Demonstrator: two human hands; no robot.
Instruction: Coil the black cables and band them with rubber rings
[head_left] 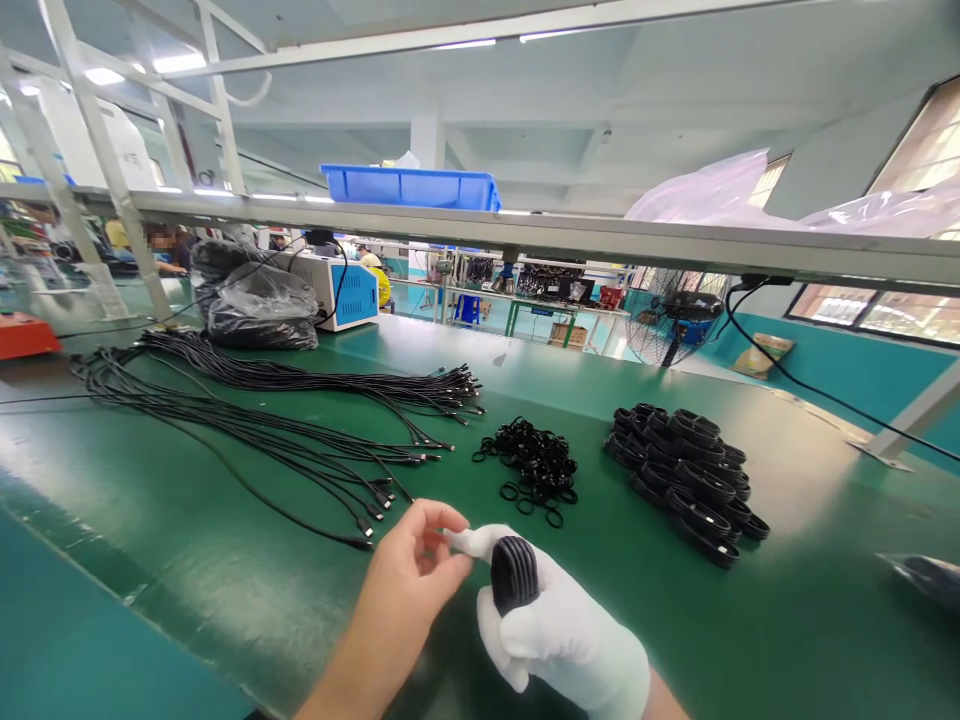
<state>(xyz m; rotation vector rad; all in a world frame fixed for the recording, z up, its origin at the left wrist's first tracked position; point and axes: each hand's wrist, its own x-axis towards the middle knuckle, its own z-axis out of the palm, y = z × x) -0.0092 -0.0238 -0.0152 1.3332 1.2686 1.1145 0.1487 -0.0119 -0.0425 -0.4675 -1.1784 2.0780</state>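
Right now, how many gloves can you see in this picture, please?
1: the white glove on the right hand, which holds a coiled black cable. The left hand is bare. Any glove far in the background would be too small to tell.

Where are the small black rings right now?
In the head view, the black rings lie on the green table, just beyond the gloved right hand, between loose cables on the left and the pile of coiled cables on the right.

A factory workshop: black cables [337,383] lie in batches on a green workbench [817,520]; above the bench runs a shelf [570,227] with a blue bin [409,188], and beyond the bench are another worktable [540,306] and a person in yellow [383,286].
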